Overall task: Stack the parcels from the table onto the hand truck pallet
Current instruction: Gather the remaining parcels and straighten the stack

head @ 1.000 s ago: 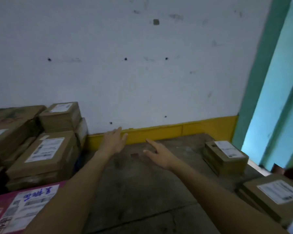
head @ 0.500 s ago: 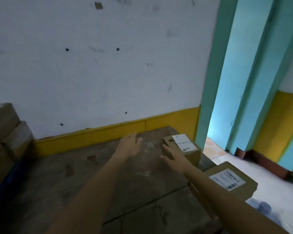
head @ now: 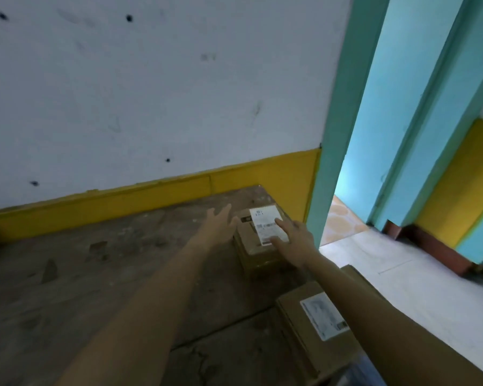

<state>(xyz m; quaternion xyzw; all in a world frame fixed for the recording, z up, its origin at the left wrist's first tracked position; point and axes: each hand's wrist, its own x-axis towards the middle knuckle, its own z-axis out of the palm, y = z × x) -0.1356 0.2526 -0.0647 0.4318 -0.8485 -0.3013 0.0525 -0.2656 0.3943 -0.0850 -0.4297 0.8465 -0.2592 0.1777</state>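
A small cardboard parcel (head: 255, 243) with a white label lies at the far right corner of the worn table (head: 101, 274). My left hand (head: 218, 225) is open at the parcel's left edge, fingers spread. Over the parcel's label side hovers my right hand (head: 293, 240), open, its fingers on or just above the top. A larger cardboard parcel (head: 313, 330) with a label lies nearer me at the table's right edge, partly under my right forearm. No hand truck or pallet shows in this view.
A white wall with a yellow base band (head: 151, 196) runs behind the table. A teal door frame (head: 326, 162) stands right of the table, with a pale floor (head: 388, 263) beyond and below it.
The view has swung right, so the parcel stack at the left has left the frame. Both hands have travelled right across the table and reached the small parcel at the corner.
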